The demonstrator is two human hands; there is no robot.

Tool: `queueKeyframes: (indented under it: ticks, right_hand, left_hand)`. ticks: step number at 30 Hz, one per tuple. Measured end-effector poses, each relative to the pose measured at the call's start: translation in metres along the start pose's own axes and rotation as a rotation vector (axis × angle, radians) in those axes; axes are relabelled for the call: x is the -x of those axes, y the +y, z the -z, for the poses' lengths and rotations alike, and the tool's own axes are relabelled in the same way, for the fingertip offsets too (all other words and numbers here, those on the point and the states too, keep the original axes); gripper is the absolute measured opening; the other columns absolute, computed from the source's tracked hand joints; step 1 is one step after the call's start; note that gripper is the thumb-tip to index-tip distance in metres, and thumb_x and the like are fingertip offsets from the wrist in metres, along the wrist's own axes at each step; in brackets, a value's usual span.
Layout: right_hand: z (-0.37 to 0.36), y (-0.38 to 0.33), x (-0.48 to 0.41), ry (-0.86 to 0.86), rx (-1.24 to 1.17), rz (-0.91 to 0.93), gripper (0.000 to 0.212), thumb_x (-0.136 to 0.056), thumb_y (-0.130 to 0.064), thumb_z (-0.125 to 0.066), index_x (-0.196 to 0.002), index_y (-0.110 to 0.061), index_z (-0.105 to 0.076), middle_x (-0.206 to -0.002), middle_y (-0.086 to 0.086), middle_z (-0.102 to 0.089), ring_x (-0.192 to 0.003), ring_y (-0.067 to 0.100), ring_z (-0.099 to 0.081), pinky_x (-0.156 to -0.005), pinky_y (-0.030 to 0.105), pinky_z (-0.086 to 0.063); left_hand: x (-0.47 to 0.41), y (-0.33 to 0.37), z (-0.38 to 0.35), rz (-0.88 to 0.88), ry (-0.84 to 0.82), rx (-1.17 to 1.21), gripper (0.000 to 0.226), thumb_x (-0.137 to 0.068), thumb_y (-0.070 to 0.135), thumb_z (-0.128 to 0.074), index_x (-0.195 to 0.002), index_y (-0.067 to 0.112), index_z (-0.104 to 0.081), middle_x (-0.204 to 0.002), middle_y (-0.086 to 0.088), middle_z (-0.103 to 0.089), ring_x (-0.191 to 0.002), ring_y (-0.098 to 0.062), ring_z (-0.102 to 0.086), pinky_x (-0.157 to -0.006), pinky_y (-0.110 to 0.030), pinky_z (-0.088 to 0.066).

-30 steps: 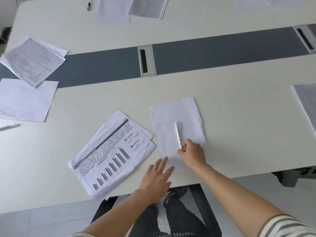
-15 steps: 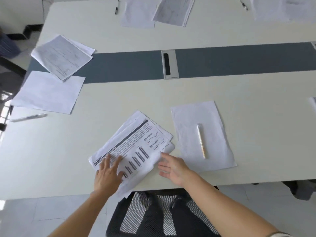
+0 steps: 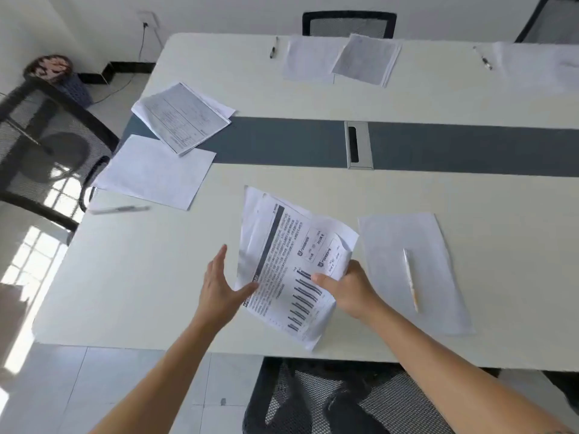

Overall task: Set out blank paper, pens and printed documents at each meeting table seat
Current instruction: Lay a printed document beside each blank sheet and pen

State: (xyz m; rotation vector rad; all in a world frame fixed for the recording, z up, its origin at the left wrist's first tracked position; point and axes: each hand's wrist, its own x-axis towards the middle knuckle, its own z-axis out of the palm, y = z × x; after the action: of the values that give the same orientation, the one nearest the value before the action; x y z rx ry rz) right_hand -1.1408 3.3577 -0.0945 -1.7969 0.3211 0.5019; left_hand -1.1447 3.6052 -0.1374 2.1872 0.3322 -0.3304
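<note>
Spanning most of the view, a pale table [image 3: 150, 292] carries a dark grey strip [image 3: 282, 140] along its middle, with a metal cable port [image 3: 358, 145] set into it. Room: white walls, light tiled floor [image 3: 78, 386], a wall socket [image 3: 147, 18] with a cable hanging from it, and a waste bin [image 3: 59, 78] in the far left corner. Mesh seating: near chair [image 3: 329, 399], left chair [image 3: 40, 145], far chair [image 3: 347, 23].

Near seat: the printed document [image 3: 282, 261], several sheets with a bar chart, sits over the table's near edge, curled and partly raised. The right hand [image 3: 347, 291] grasps its right edge, thumb on top beside the chart, fingers curled beneath. The left hand [image 3: 219, 286] is released, fingers straight, thumb tip touching the document's left edge. Just to the right, a blank sheet [image 3: 432, 292] lies flat with a white pen [image 3: 410, 278] resting lengthwise on it.

Left end: a second sheet [image 3: 153, 172], a printed stack [image 3: 181, 117] overlapping its far corner and the grey strip, and a clear pen [image 3: 120, 209] just near of the sheet.

Far side: a far sheet [image 3: 308, 59], a grey printout [image 3: 365, 59] overlapping it, and a dark pen [image 3: 273, 51] to their left. Papers at the far right are blurred.

Obstruction: both forearms cross the near chair and the table's near edge.
</note>
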Motion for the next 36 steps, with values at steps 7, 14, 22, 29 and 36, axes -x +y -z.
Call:
queueKeyframes:
  ticks: [7,14,22,29,36]
  right_hand:
    - [0.036,-0.039,0.028,0.036,-0.058,0.254,0.023,-0.083,-0.006,-0.074,-0.099,-0.023,-0.073,-0.099,0.001,-0.077,-0.093,0.014,-0.073,-0.081,0.028,-0.059]
    - [0.050,0.011,0.027,0.138,-0.013,0.201,0.026,-0.075,-0.007,-0.081,-0.095,-0.021,-0.073,-0.094,0.003,-0.072,-0.088,0.015,-0.068,-0.075,0.025,-0.052]
    - [0.057,0.021,0.018,0.229,-0.026,0.183,0.013,-0.084,-0.017,-0.074,-0.091,-0.027,-0.071,-0.091,-0.015,-0.072,-0.083,-0.003,-0.068,-0.070,0.012,-0.053]
    - [0.040,0.064,0.000,0.064,0.144,-0.029,0.026,-0.090,-0.028,-0.067,-0.109,-0.011,-0.072,-0.100,-0.002,-0.073,-0.092,0.014,-0.068,-0.084,0.029,-0.056]
    - [0.046,0.064,-0.032,0.204,0.280,-0.054,0.043,-0.089,-0.022,-0.064,-0.054,-0.018,-0.039,-0.053,-0.006,-0.039,-0.051,0.014,-0.037,-0.052,0.029,-0.027]
  left_hand:
    - [-0.010,0.081,0.051,-0.182,-0.259,0.418,0.034,-0.067,0.009,-0.082,-0.099,0.015,-0.071,-0.097,0.004,-0.077,-0.095,-0.017,-0.072,-0.079,-0.029,-0.055]
    - [-0.008,0.061,0.008,-0.136,-0.309,0.232,0.016,-0.069,0.019,-0.073,-0.085,0.015,-0.074,-0.084,-0.010,-0.072,-0.076,-0.018,-0.064,-0.069,-0.032,-0.048]
    - [-0.005,0.070,-0.010,-0.145,-0.230,0.214,0.016,-0.088,0.018,-0.065,-0.102,0.011,-0.069,-0.099,-0.003,-0.071,-0.089,-0.017,-0.067,-0.079,-0.035,-0.054]
    - [0.010,0.053,-0.032,0.039,-0.245,0.294,0.022,-0.094,0.012,-0.057,-0.115,0.011,-0.062,-0.108,-0.003,-0.069,-0.101,-0.022,-0.066,-0.089,-0.039,-0.053]
    - [0.014,0.039,-0.043,0.245,-0.100,0.221,0.029,-0.092,0.015,-0.057,-0.121,0.010,-0.053,-0.094,-0.007,-0.070,-0.083,-0.024,-0.070,-0.069,-0.036,-0.056]
